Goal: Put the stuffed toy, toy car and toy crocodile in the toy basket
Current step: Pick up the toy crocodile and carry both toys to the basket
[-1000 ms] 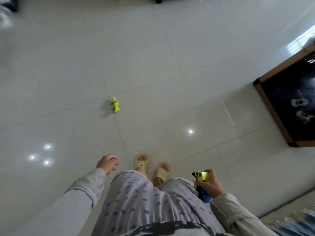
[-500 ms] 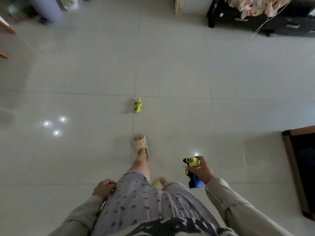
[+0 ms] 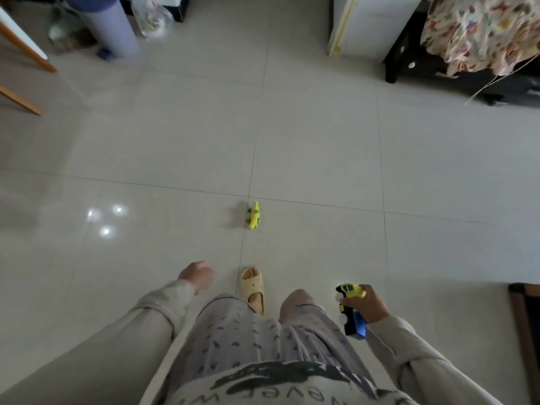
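A small yellow and green toy crocodile [image 3: 253,215] lies on the pale tiled floor, straight ahead of my feet. My right hand [image 3: 368,305] is closed around a yellow, black and blue toy car [image 3: 350,308], held at hip height on the right. My left hand [image 3: 196,275] swings by my left leg with its fingers curled into a loose fist and nothing in it. The stuffed toy and the toy basket are not in view.
A white cabinet [image 3: 368,24] and a dark bench under a flowered cloth [image 3: 482,33] stand at the back right. A lilac cylinder [image 3: 105,24], bags and wooden legs [image 3: 26,59] are at the back left. A dark wood-framed piece [image 3: 526,331] edges the lower right.
I have turned and walked forward, so the crocodile now lies closer and dead ahead. The furniture at the back has come into view. My right hand keeps hold of the toy car.
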